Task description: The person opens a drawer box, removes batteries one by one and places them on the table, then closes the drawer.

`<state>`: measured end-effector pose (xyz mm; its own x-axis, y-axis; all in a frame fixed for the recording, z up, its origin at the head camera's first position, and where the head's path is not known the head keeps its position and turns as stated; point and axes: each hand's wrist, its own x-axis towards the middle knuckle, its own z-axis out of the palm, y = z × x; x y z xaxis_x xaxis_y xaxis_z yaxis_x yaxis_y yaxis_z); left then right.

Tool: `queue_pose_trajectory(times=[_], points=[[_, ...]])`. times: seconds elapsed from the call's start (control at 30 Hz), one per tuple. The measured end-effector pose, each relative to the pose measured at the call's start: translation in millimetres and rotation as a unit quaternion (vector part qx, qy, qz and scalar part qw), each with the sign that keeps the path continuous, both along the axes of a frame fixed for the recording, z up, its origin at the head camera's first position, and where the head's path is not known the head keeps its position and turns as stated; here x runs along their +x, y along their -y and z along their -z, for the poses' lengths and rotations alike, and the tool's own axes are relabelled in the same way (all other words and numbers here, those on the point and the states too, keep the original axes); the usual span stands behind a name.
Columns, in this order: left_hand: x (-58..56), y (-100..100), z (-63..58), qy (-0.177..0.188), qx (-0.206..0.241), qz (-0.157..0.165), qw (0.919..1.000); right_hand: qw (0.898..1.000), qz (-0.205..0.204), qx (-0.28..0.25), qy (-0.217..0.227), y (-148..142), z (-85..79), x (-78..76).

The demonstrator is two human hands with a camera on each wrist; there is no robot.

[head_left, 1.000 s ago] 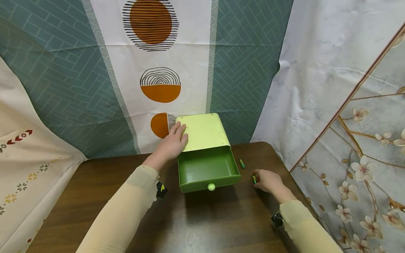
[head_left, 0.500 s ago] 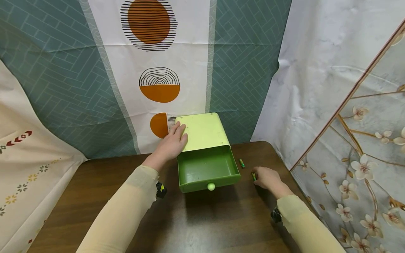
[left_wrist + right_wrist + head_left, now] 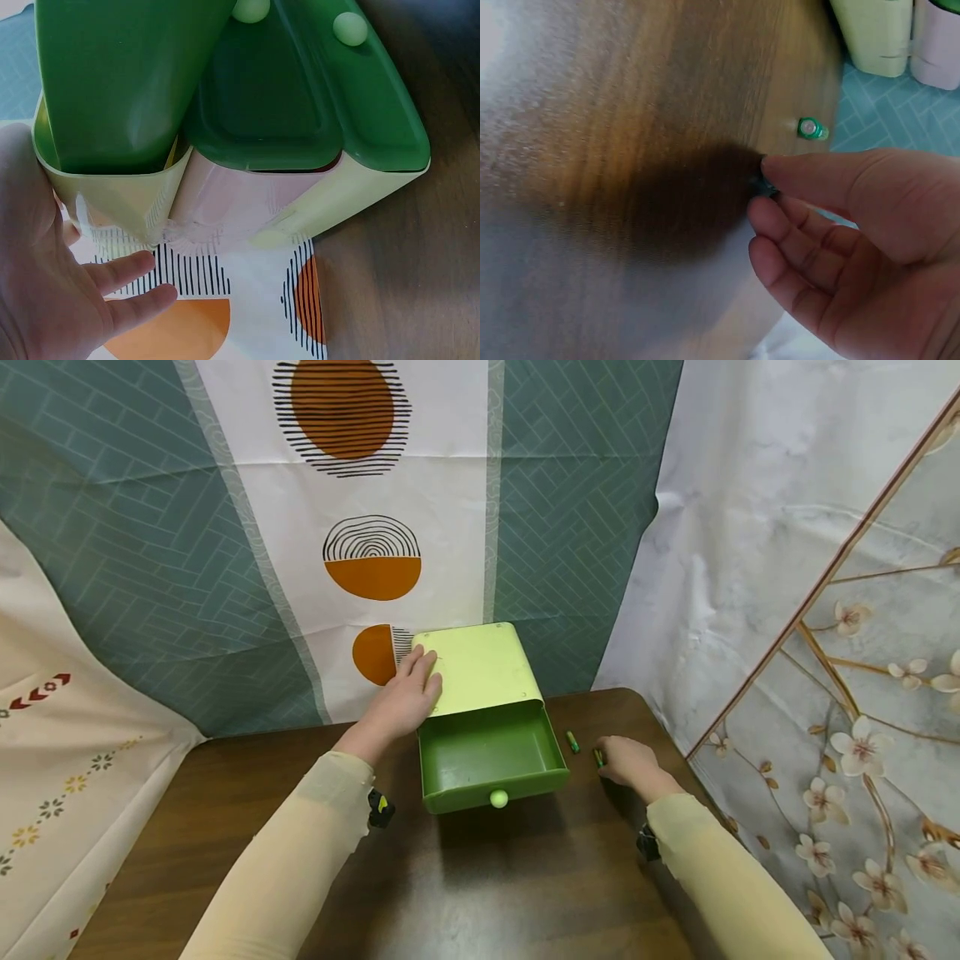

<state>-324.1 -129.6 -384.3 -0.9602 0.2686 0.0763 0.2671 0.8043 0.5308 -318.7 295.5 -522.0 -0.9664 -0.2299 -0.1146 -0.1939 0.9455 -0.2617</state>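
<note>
A small drawer cabinet (image 3: 480,668) with a pale yellow-green top stands on the table; its top green drawer (image 3: 491,752) is pulled out and looks bare inside. My left hand (image 3: 397,703) rests on the cabinet's top left edge with fingers spread. Two more drawers, with round knobs (image 3: 350,29), show shut in the left wrist view. To the right of the cabinet, my right hand (image 3: 632,763) pinches a small green and yellow battery (image 3: 598,757) between thumb and fingers, mostly hidden in the right wrist view. A second battery (image 3: 572,742) lies between that hand and the cabinet.
The brown wooden table (image 3: 480,893) ends at a rounded far right corner. Patterned cloth (image 3: 577,527) hangs close behind the cabinet, and a floral cloth (image 3: 862,760) hangs along the right side.
My right hand has shifted slightly toward the table's far side with the battery. The head view has turned a little. My left hand keeps its place on the cabinet.
</note>
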Motion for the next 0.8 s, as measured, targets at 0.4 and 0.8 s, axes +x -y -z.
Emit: queue_pose_trajectory(times=[0.4, 0.8], points=[[-1.0, 1.0, 0.9, 0.001, -0.001, 0.001, 1.0000, 1.000, -0.012, -0.014, 0.008, 3.7, -9.4, -13.0], [-1.5, 0.5, -0.4, 0.004, 0.002, 0.001, 1.0000, 0.999, -0.030, 0.002, 0.014, 15.0, -14.0, -22.9]])
